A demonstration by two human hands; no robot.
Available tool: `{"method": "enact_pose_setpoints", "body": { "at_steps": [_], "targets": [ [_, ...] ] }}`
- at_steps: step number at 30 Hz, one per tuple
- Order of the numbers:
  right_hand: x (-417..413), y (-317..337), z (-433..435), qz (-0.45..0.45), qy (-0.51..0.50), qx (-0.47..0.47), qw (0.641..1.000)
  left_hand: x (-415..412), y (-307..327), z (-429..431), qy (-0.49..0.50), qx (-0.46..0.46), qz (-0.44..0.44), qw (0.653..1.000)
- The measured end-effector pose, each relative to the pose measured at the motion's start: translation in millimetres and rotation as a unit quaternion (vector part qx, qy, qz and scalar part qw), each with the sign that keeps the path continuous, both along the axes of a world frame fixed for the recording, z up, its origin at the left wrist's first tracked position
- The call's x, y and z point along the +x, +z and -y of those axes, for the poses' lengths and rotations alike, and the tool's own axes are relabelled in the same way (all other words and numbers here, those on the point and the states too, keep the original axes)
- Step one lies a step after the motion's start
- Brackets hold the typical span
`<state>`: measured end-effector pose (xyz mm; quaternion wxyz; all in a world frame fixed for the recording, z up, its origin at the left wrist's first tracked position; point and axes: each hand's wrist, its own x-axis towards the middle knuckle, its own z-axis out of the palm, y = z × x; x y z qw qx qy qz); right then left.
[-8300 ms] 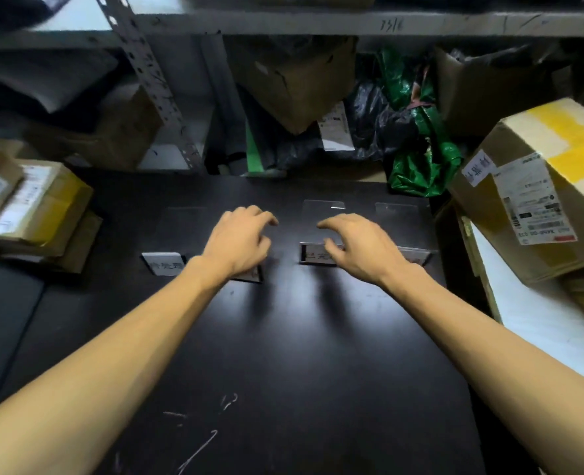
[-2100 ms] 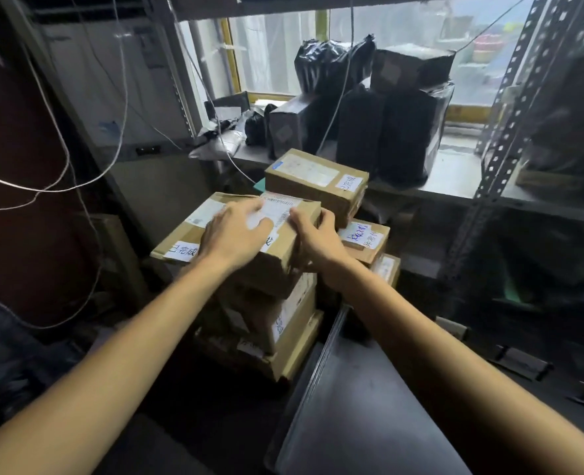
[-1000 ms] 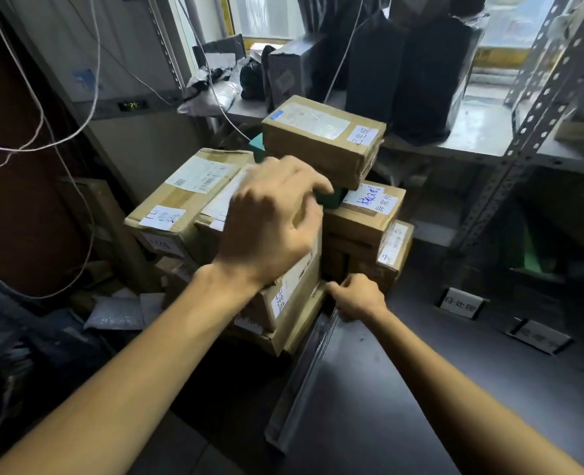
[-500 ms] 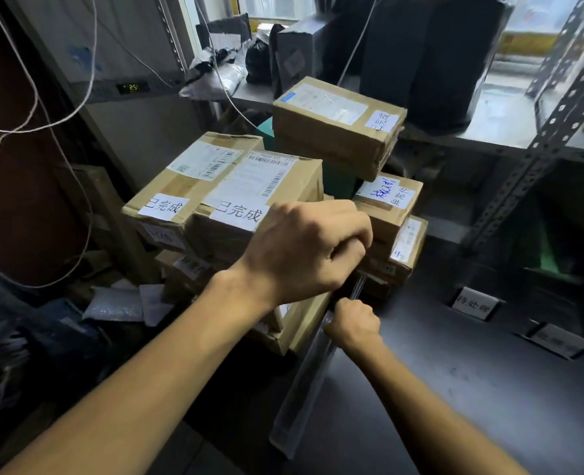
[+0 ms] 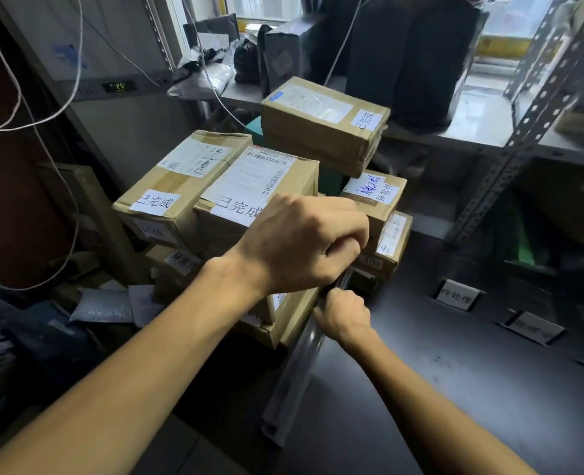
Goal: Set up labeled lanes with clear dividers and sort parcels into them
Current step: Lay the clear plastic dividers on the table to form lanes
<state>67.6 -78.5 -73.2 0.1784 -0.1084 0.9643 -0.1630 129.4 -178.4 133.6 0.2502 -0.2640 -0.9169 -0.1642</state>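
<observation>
Two hands at clear dividers (image 5: 294, 382) beside the parcels (image 5: 249, 186)
Our right hand (image 5: 343, 318) grips the clear dividers, a bundle lying along the left edge of the bench (image 5: 437, 389), just beside the stacked parcels. Our left hand (image 5: 304, 241) is a fist over the bundle's upper end; we cannot tell whether it holds it. A label stand (image 5: 458, 295) sits farther right.

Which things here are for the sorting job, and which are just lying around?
For the job: the clear divider, held by the left hand and right hand; the labelled cardboard parcels; the lane label cards on the dark table.

Just lying about: the black bags on the shelf, the green number display, the grey mailers beside the stack.
</observation>
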Motion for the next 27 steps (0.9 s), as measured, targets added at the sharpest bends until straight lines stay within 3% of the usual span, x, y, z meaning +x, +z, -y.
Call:
{"method": "enact_pose_setpoints", "body": {
  "at_steps": [6,14,20,24,27],
  "targets": [
    [4.6,38.3,-12.9,0.040,-0.032,-0.123,0.991,2.3,4.4,-25.4,-0.013,0.012,-0.003,1.000],
    [12.0,80.1,-78.1,0.095,-0.056,-0.289,0.951,-9.7,-4.9,-88.2,0.006,0.121,0.064,0.991],
    [-3.8,117.4,-173.8,-0.030,-0.089,-0.243,0.966,-38.3,-25.6,-169.6,0.042,0.111,0.165,0.979],
    [-7.9,117.6,-247.2,-0.068,-0.150,-0.225,0.960,-48.3,-50.0,-225.7,0.116,0.133,0.308,0.935],
    [-11.2,109.3,-291.3,-0.103,-0.189,-0.241,0.947,-57.6,-72.4,-262.1,0.075,0.230,0.474,0.847]
  ]
}}
